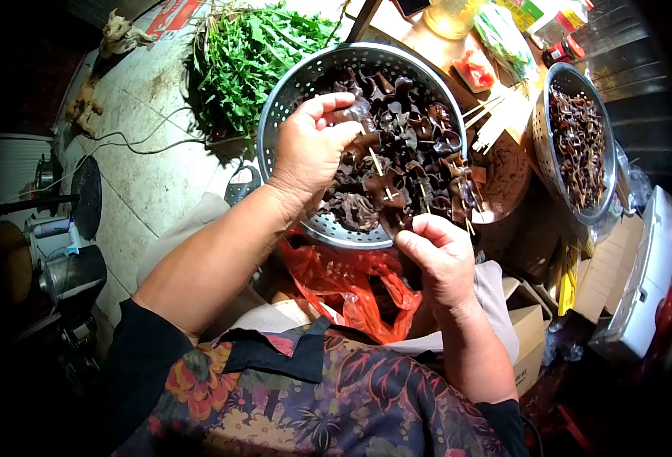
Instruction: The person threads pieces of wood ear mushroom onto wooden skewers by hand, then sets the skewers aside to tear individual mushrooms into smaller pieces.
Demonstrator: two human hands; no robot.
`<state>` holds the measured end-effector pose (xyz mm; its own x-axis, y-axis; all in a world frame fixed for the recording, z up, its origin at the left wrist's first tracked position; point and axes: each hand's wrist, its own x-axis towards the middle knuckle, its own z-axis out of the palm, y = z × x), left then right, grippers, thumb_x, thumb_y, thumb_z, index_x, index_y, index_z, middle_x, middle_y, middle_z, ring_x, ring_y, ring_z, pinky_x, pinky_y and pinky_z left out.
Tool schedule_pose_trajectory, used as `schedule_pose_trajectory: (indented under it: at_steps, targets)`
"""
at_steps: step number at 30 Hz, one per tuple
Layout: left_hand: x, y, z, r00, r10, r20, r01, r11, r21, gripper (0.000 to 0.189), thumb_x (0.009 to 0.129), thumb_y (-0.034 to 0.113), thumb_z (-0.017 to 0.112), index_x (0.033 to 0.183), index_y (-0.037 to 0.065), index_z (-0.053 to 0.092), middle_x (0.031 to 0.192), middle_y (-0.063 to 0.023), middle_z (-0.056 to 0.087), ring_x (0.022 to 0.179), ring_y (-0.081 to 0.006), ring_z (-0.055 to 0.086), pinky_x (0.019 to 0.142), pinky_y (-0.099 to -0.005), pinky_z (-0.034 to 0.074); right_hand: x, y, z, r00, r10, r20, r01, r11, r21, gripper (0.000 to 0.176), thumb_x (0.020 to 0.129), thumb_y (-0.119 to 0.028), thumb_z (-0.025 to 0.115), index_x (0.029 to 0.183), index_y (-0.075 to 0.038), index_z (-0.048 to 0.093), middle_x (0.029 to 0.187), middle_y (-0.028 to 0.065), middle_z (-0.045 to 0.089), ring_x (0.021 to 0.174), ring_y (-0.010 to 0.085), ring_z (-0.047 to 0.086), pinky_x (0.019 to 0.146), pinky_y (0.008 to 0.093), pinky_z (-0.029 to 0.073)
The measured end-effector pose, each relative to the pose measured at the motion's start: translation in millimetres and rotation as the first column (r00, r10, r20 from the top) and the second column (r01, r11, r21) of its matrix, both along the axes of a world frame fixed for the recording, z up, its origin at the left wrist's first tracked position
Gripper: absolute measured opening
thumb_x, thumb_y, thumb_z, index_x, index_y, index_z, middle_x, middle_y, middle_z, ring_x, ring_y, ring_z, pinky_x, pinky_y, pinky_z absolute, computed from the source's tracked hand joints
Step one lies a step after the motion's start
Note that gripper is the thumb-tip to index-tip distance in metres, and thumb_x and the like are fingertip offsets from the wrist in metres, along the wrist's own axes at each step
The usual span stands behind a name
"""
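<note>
A perforated metal colander [290, 91] sits in front of me, filled with dark wood-ear mushrooms [420, 160]. My left hand [309, 148] is over its left side, pinching one dark mushroom piece [360, 114] between thumb and fingers. At the colander's near rim, my right hand [439, 255] grips a thin bamboo skewer [382, 179] that runs up through several threaded mushroom pieces. A few other skewers stick out of the pile on the right.
A second metal basin [576, 145] with dark skewered pieces stands at the right. Loose bamboo skewers [492, 114] lie on a wooden board. Leafy greens [252, 57] lie on the tiled floor behind. A red plastic bag [347, 286] rests on my lap; cardboard boxes sit at right.
</note>
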<state>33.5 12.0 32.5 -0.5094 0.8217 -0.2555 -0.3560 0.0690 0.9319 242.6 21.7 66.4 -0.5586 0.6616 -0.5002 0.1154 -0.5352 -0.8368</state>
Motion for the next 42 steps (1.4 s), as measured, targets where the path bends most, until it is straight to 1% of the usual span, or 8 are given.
schedule_pose_trajectory:
  at_steps: [4, 10, 16, 24, 35, 39, 41, 42]
  targets:
    - [-6.1, -1.1, 6.5, 0.953, -0.005, 0.304, 0.041, 0.993, -0.112, 0.025, 0.084, 0.0, 0.058, 0.109, 0.002, 0.056, 0.095, -0.0076, 0.065, 0.083, -0.0156, 0.065, 0.074, -0.0278, 0.054, 1.0, 0.4, 1.6, 1.0, 0.015, 0.001, -0.015, 1.0, 0.019, 0.007, 0.081, -0.004, 0.063, 0.077, -0.002, 0.059, 0.064, -0.003, 0.056, 0.053, 0.0027, 0.047, 0.046, 0.0186, 0.036]
    - [3.0, -8.0, 7.0, 0.89, -0.125, 0.438, 0.18, 0.98, -0.086, 0.02, 0.085, -0.001, 0.056, 0.104, -0.001, 0.057, 0.091, -0.0087, 0.065, 0.08, -0.0179, 0.065, 0.073, -0.0299, 0.055, -1.0, 2.8, -0.4, 1.0, 0.004, -0.02, -0.004, 1.0, 0.001, 0.007, 0.082, -0.004, 0.063, 0.076, -0.002, 0.059, 0.064, -0.0032, 0.055, 0.052, 0.0027, 0.046, 0.046, 0.0184, 0.036]
    - [-5.2, -4.3, 8.0, 0.895, -0.061, 0.441, 0.107, 0.991, -0.08, 0.024, 0.085, 0.006, 0.057, 0.109, 0.006, 0.054, 0.094, -0.0066, 0.063, 0.081, -0.0164, 0.063, 0.074, -0.0334, 0.052, 0.2, 2.6, -0.5, 1.0, 0.004, 0.005, -0.004, 1.0, -0.01, 0.006, 0.081, -0.004, 0.063, 0.078, -0.002, 0.059, 0.065, -0.0033, 0.055, 0.053, 0.0028, 0.047, 0.046, 0.0183, 0.036]
    - [-11.7, 0.5, 4.0, 0.957, 0.09, 0.276, -0.065, 0.993, -0.098, 0.024, 0.08, -0.004, 0.06, 0.103, 0.004, 0.056, 0.092, -0.0063, 0.063, 0.077, -0.0153, 0.063, 0.067, -0.0274, 0.055, -1.2, 1.0, 3.5, 1.0, -0.017, 0.009, 0.018, 0.996, -0.087, 0.006, 0.08, -0.005, 0.066, 0.078, -0.003, 0.061, 0.066, -0.0038, 0.056, 0.054, 0.0026, 0.048, 0.047, 0.0181, 0.036]
    - [-4.8, -1.9, -6.4, 0.951, 0.018, -0.308, -0.008, 0.999, 0.033, 0.026, 0.078, -0.005, 0.062, 0.103, 0.001, 0.06, 0.097, -0.0055, 0.064, 0.085, -0.0118, 0.06, 0.078, -0.0234, 0.05, 0.1, 3.3, 1.7, 1.0, 0.026, 0.016, -0.025, 0.999, -0.046, 0.005, 0.08, -0.005, 0.065, 0.078, -0.002, 0.061, 0.066, -0.0047, 0.056, 0.055, 0.0019, 0.047, 0.048, 0.0179, 0.036]
    - [-2.9, -2.1, 1.7, 0.948, 0.021, -0.317, -0.021, 1.0, 0.003, 0.026, 0.079, -0.005, 0.062, 0.104, 0.001, 0.059, 0.096, -0.006, 0.064, 0.086, -0.0125, 0.061, 0.078, -0.0254, 0.051, 0.9, 4.4, 0.8, 0.999, 0.028, 0.017, -0.026, 0.998, -0.058, 0.006, 0.08, -0.005, 0.065, 0.078, -0.002, 0.06, 0.066, -0.0047, 0.056, 0.055, 0.0019, 0.047, 0.048, 0.0179, 0.036]
    - [-4.3, -2.1, 7.8, 0.995, 0.047, 0.087, -0.045, 0.999, -0.031, 0.022, 0.082, -0.001, 0.061, 0.104, 0.002, 0.058, 0.096, -0.0063, 0.064, 0.085, -0.0139, 0.063, 0.077, -0.0292, 0.054, 0.4, 4.6, 1.3, 1.0, 0.025, 0.012, -0.024, 0.999, -0.027, 0.006, 0.08, -0.005, 0.065, 0.078, -0.002, 0.06, 0.066, -0.0048, 0.055, 0.056, 0.0019, 0.047, 0.049, 0.0177, 0.037]
    - [-6.8, -2.1, 8.0, 0.995, 0.049, 0.086, -0.047, 0.998, -0.032, 0.022, 0.082, -0.001, 0.061, 0.104, 0.002, 0.058, 0.096, -0.0063, 0.064, 0.085, -0.0139, 0.063, 0.077, -0.0292, 0.054, 0.8, 5.4, 1.2, 1.0, 0.027, 0.011, -0.026, 0.999, -0.028, 0.006, 0.08, -0.005, 0.065, 0.078, -0.002, 0.06, 0.066, -0.0048, 0.055, 0.056, 0.0019, 0.047, 0.049, 0.0177, 0.037]
